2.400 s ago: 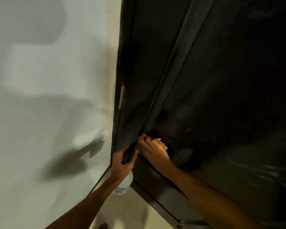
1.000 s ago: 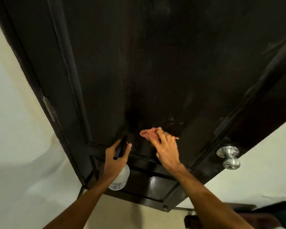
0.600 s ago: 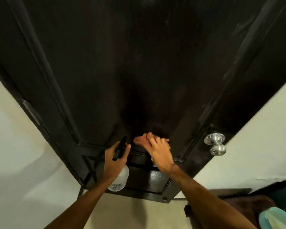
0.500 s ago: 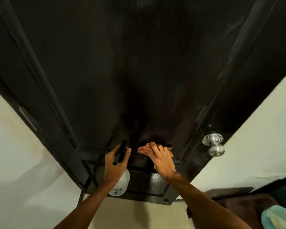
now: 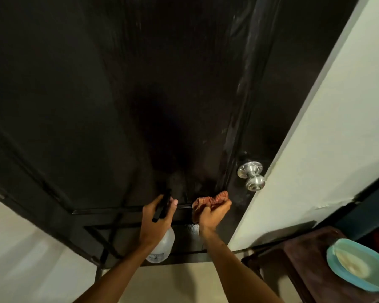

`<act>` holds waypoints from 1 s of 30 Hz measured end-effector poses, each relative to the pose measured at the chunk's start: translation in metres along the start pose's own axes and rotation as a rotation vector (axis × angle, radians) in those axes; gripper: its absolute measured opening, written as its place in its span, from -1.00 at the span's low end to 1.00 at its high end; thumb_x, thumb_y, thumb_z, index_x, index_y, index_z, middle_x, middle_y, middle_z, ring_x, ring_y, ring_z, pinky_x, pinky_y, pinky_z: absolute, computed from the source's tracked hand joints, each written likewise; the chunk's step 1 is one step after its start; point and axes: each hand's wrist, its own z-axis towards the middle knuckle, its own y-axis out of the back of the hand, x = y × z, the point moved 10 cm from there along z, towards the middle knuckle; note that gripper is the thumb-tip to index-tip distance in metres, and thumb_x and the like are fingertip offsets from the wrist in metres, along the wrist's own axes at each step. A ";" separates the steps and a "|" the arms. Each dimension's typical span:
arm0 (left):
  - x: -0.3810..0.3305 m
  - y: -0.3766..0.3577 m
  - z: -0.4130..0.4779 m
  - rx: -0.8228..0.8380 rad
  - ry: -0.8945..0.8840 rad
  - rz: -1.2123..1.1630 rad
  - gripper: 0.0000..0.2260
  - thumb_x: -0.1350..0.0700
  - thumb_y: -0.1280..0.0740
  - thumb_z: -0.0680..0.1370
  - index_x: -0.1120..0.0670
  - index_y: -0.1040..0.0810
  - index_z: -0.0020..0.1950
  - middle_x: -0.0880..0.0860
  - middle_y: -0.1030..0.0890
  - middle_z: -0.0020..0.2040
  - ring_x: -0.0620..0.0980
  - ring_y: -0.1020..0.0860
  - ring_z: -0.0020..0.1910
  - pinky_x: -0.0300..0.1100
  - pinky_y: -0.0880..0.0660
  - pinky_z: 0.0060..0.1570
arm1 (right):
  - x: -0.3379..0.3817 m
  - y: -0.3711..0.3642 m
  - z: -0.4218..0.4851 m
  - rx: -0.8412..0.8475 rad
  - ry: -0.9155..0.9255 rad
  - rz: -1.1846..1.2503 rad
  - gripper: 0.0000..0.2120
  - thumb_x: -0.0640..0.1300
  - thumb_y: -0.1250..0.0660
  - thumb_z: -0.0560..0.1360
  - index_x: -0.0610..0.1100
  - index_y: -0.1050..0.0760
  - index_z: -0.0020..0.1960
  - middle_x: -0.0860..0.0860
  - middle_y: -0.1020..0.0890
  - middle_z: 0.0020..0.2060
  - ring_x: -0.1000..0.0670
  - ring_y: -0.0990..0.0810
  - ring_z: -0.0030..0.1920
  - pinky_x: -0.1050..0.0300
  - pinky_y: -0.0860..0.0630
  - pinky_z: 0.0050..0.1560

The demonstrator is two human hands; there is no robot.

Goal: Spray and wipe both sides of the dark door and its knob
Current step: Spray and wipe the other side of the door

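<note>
Right hand (image 5: 212, 212) bunches the soft cloth (image 5: 208, 200) on the door (image 5: 140, 84). Left hand (image 5: 157, 217) grips the spray bottle (image 5: 162, 248) by its neck (light, probably slippery).

A pale, off-white wall (image 5: 315, 154) rises to the right of the right grip (image 5: 212, 212) and runs up to the top corner; a thin cracked line marks it low down, right of that grip. Below and to the right of the same grip stands a small dark wooden desk (image 5: 293, 261) bearing a teal bowl (image 5: 333, 262) with a pale inside. Beyond the desk, further right, is a dark blue-green surface (image 5: 368, 213); what it is cannot be told. Left of and below the left grip (image 5: 157, 217), another pale wall (image 5: 20, 248) carries soft shadows. Beige floor (image 5: 184, 283) lies beneath both grips. The light is dim and warm.
</note>
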 end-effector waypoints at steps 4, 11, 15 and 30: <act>-0.001 -0.014 -0.002 0.043 -0.001 -0.018 -0.85 0.21 -0.48 0.57 -0.03 -0.65 -0.12 -0.05 -0.71 -0.24 -0.12 -0.68 -0.30 -0.32 -0.57 -0.28 | -0.007 0.004 0.010 -0.086 -0.086 0.055 -0.36 -0.54 -0.20 0.39 -0.18 -0.37 0.43 -0.14 -0.51 0.31 -0.13 -0.50 0.35 -0.04 -0.31 0.53; -0.004 -0.033 -0.007 0.087 -0.037 -0.058 -0.82 0.22 -0.50 0.57 -0.08 -0.66 -0.07 -0.07 -0.73 -0.19 -0.08 -0.74 -0.18 -0.08 -0.69 -0.08 | 0.017 0.016 0.005 -0.039 0.148 -0.041 -0.37 -0.60 -0.21 0.40 -0.22 -0.46 0.42 -0.11 -0.52 0.23 0.02 -0.52 0.30 0.17 -0.43 0.40; -0.006 -0.042 -0.013 0.099 -0.059 -0.062 -0.77 0.20 -0.50 0.55 -0.18 -0.69 -0.08 -0.09 -0.74 -0.17 -0.10 -0.74 -0.18 -0.06 -0.69 -0.08 | -0.042 0.032 0.003 -0.146 -0.214 0.010 -0.43 -0.56 -0.28 0.48 -0.24 -0.46 0.44 -0.23 -0.55 0.28 -0.23 -0.52 0.36 0.01 -0.38 0.39; -0.005 -0.070 0.004 0.191 -0.066 -0.015 -0.91 -0.07 -0.44 0.60 -0.09 -0.66 -0.04 -0.07 -0.71 -0.21 0.00 -0.72 -0.16 0.24 -0.64 -0.03 | 0.022 0.070 0.059 -0.382 0.050 0.168 -0.54 -0.45 -0.28 0.55 -0.06 -0.47 0.34 -0.01 -0.48 0.29 0.01 -0.46 0.35 0.15 -0.40 0.38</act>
